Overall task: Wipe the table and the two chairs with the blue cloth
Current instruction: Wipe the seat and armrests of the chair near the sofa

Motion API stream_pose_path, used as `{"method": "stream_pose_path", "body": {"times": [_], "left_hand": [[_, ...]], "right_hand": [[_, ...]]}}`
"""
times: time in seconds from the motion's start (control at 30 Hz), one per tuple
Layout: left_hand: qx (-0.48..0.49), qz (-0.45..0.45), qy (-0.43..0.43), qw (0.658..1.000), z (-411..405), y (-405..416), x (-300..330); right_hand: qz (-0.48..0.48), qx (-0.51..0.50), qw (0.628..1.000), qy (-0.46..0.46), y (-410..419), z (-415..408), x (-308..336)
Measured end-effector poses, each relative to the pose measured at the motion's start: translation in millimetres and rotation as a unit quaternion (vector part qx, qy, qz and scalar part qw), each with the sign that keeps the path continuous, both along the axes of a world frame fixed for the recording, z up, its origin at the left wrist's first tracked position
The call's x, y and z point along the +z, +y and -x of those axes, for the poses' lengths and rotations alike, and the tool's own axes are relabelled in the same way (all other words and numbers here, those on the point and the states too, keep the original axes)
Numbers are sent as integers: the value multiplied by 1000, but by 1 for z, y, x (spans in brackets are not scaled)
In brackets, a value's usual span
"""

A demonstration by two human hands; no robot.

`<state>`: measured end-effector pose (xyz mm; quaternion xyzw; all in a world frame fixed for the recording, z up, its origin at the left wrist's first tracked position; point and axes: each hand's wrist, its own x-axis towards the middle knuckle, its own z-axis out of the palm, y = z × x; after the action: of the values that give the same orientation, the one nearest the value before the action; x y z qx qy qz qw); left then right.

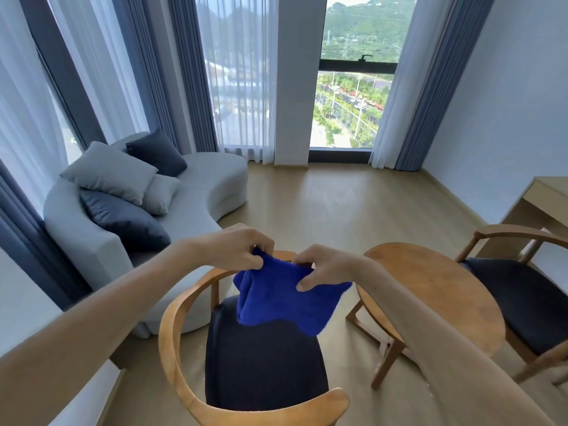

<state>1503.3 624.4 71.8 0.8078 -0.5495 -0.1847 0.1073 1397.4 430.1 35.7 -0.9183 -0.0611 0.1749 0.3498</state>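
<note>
Bright daylight comes in through the tall window at the top centre of the frame and through the sheer curtains beside it, leaving the room evenly lit with only soft, faint shadows on the floor. The wide-angle lens bends the curtains and walls outward at the left and right edges. The forearms at the bottom of the frame look stretched and slightly soft.

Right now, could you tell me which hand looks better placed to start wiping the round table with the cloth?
Probably the right hand. Both hands pinch the blue cloth over the near chair, but the round table stands to the right, nearer that hand; the left hand would have to cross over.
</note>
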Motion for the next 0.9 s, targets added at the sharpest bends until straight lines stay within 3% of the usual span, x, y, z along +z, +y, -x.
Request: {"method": "stream_pose_path", "body": {"times": [0.13, 0.33, 0.6, 0.9], "left_hand": [[-9, 61, -6, 998, 3, -1, 2], [-56, 91, -37, 994, 5, -7, 4], [-71, 68, -39, 994, -1, -6, 5], [-63, 34, -45, 996, -7, -1, 8]], "right_hand": [[54, -10, 998, -37, -3, -1, -13], [87, -23, 981, -172, -4, -4, -30], [-25, -43, 996, -75, -6, 2, -25], [59, 18, 992, -110, -10, 6, -18]]}}
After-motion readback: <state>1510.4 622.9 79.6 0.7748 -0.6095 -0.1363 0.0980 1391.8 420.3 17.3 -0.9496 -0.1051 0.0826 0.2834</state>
